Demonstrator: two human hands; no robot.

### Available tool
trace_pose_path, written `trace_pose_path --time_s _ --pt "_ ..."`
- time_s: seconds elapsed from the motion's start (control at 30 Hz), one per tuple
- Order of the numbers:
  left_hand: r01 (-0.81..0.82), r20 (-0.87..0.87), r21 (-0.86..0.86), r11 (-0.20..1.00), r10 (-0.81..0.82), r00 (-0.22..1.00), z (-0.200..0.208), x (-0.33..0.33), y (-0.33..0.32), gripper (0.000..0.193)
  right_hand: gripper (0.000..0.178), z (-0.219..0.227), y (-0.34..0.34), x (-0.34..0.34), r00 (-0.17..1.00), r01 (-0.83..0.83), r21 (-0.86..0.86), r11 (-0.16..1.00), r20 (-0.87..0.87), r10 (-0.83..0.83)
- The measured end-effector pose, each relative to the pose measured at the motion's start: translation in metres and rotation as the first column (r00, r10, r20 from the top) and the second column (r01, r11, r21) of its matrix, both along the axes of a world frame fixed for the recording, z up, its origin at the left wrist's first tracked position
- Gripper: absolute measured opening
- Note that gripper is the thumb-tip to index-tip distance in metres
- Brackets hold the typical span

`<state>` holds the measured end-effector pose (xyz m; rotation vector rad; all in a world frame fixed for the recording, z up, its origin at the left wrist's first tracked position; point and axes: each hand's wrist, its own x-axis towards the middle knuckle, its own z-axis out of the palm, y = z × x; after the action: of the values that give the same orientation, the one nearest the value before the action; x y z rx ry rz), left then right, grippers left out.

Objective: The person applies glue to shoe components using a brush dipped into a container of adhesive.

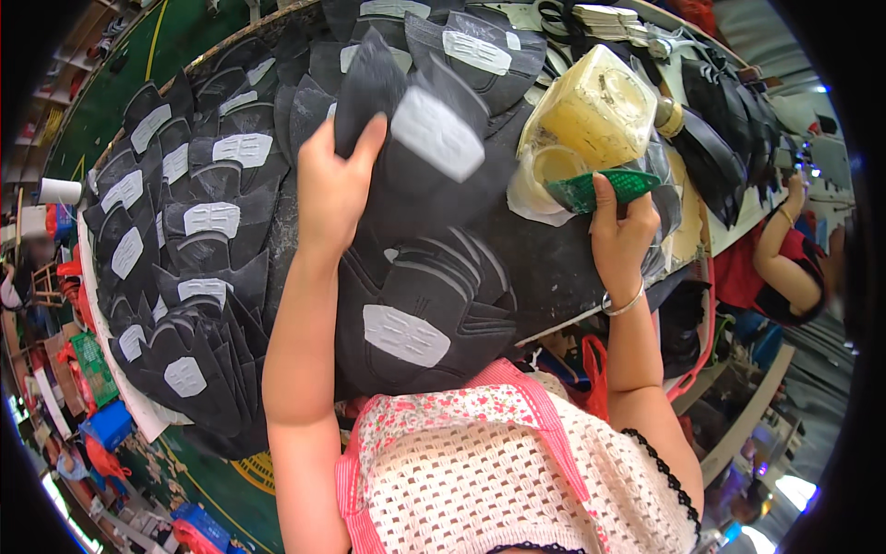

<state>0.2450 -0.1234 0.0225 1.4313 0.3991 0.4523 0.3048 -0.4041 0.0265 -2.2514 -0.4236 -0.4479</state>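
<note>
My left hand (pixel 334 189) is closed on a black shoe upper piece (pixel 369 85), thumb on its near face. Motion blurs that piece, and beside it is a blurred white patch (pixel 437 134). In my right hand (pixel 624 231) is a thin green textured spreader (pixel 616 188), pinched between thumb and fingers. The spreader is just over the rim of a small translucent cup (pixel 540 196), right in front of a yellowed plastic glue container (pixel 598 115). Nearest my body lies a stack of black shoe uppers (pixel 434 295), its top one bearing a white patch.
Overlapping rows of black uppers with white patches (pixel 210 220) cover the left side of the table. More uppers (pixel 480 54) lie at the far edge. Scissors (pixel 556 17) and black shoe parts (pixel 715 152) are at the right. Beyond them, another person's arm (pixel 780 249) shows.
</note>
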Motion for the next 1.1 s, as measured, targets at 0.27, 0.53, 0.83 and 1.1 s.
trace_pose_path --time_s 0.27,0.53,0.83,1.1 --pt "0.016 -0.133 0.84 0.542 0.177 0.975 -0.023 -0.001 -0.002 0.059 0.02 0.006 0.007 -0.021 0.965 -0.066 0.252 0.966 -0.229 0.125" --pt "0.069 -0.326 0.791 0.608 0.324 0.888 0.005 -0.171 -0.031 0.051 0.023 0.008 0.082 -0.038 0.356 -0.622 0.588 0.518 -0.377 0.855" --pt "0.06 -0.422 0.628 0.776 0.275 0.864 -0.016 -0.211 -0.056 0.065 0.031 -0.016 0.152 -0.056 0.371 -0.888 0.285 0.36 -0.019 0.929" --pt "-0.022 -0.391 0.605 0.796 0.32 0.863 -0.016 -0.208 -0.056 0.063 0.035 0.004 0.06 -0.055 0.013 -0.952 0.293 0.09 -0.257 0.966"
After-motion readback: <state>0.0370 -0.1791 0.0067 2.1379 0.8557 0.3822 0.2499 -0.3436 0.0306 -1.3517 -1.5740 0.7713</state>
